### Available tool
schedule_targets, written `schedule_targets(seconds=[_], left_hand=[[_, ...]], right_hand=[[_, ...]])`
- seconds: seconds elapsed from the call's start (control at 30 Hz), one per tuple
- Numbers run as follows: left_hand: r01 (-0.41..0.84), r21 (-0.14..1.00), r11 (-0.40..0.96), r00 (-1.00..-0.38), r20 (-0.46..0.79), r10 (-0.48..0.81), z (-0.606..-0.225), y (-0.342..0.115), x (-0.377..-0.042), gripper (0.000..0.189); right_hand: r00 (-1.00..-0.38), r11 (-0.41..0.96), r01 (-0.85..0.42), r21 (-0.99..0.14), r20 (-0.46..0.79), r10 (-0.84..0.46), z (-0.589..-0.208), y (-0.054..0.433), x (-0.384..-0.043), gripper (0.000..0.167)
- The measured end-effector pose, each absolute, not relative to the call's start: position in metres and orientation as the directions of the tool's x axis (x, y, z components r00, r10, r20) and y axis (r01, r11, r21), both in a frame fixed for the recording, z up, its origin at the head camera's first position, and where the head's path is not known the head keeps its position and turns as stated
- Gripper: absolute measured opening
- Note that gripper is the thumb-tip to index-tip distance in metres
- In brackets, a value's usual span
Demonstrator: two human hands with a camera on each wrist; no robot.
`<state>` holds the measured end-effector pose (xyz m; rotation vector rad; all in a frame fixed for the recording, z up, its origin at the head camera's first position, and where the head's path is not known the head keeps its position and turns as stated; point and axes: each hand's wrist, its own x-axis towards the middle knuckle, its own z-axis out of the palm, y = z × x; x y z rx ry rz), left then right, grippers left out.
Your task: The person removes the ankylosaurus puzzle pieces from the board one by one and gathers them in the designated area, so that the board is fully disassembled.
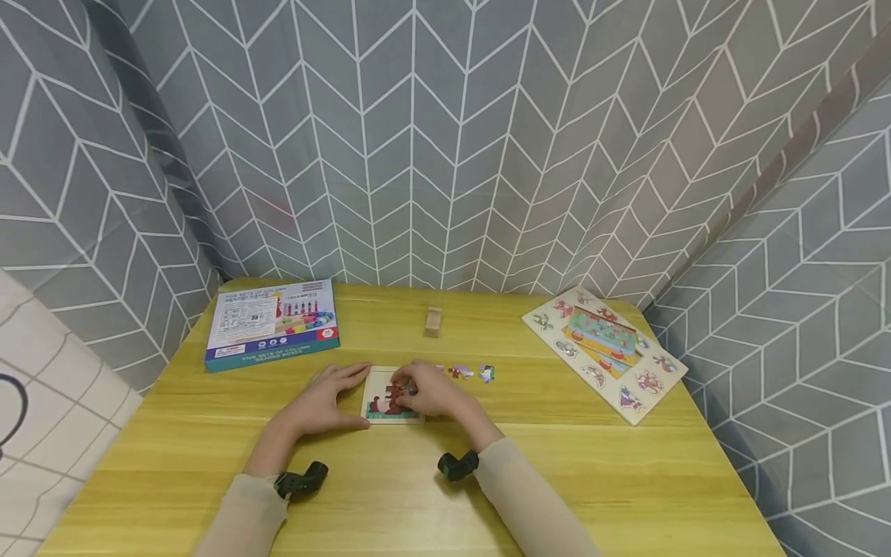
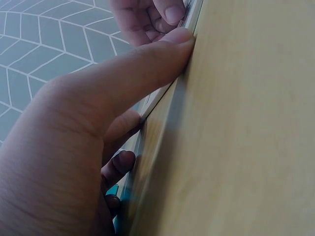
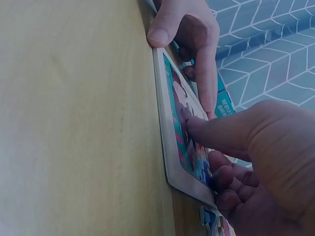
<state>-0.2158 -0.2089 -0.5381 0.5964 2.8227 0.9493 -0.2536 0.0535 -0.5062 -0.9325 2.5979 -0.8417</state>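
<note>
R grip [image 1: 435,391]: thumb + fingers bent over R part of sm. jigsaw tray [image 1: 390,422], thumb tip on its picture; can't tell if a pc is pinched. L grip [image 1: 320,402]: thumb & index spread wide, tips touching tray's near-L and far-L corners, not wrapped round. Tray flat on tabletop [image 1: 418,495], betw. both grips; brown + green pcs in, upper L bare wood. Loose pcs [image 1: 459,372] just R of tray. Wood block [image 1: 432,322] beyond tray. Boxed set [image 1: 271,321] back L; lg. animal board [image 1: 585,348] back R, angled, picture cards [image 1: 602,336] on top.
</note>
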Motion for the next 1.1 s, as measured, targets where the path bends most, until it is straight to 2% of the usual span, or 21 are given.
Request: schedule_targets(seconds=[0.3, 0.83, 1.1], left_hand=[[0.343, 0.592, 0.729, -0.915, 0.035, 0.401, -0.537, -0.209, -0.217, 0.102], [0.353, 0.595, 0.722, -0.912, 0.045, 0.408, -0.537, -0.210, -0.218, 0.101], [0.351, 0.585, 0.731, -0.913, 0.041, 0.406, -0.538, -0.209, -0.217, 0.102]], right_hand=[[-0.780, 0.636, -0.462, -0.618, -0.058, -0.623, -0.504, 0.051, -0.252, 0.027], [-0.747, 0.624, -0.589, -0.514, 0.051, -0.663, -0.503, 0.053, -0.249, 0.033], [-0.753, 0.592, -0.569, -0.571, 0.072, -0.654, -0.499, 0.061, -0.246, 0.036]])
